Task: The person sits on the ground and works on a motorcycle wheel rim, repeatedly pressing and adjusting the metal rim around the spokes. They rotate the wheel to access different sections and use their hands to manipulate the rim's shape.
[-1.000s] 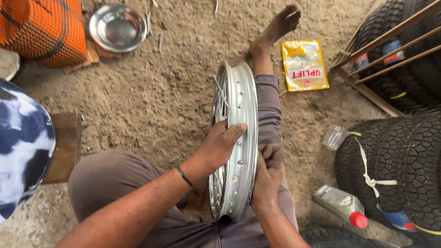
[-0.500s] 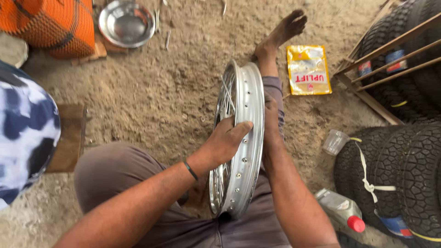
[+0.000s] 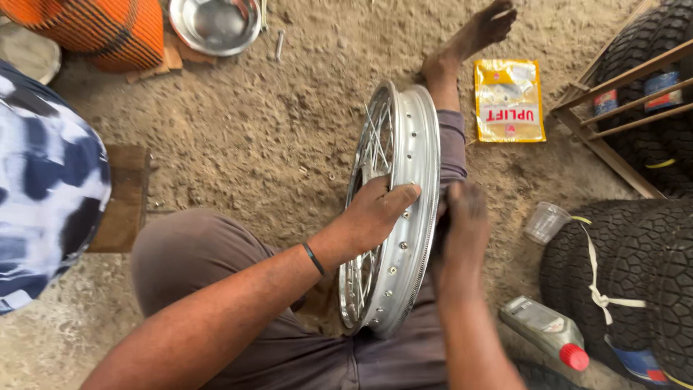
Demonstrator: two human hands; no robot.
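The spoked wheel rim [image 3: 404, 217] stands upright on the person's lap, above the dirt floor [image 3: 253, 130]. The left hand [image 3: 375, 213] lies flat over the rim's channel, fingers closed around its edge. The right hand [image 3: 462, 217] presses the far flange; its grip cannot be told (motion blur). Risk: the rim could tip toward the plastic cup [image 3: 545, 222] if the left hand slackens.

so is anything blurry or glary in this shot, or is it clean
Head view: mostly sharp under soft, even light with faint shadows. The right hand is motion-blurred against the wheel rim; the left hand is crisp. Mild glare on the rim's polished band and in the steel bowl. Edges bow slightly from the wide lens.
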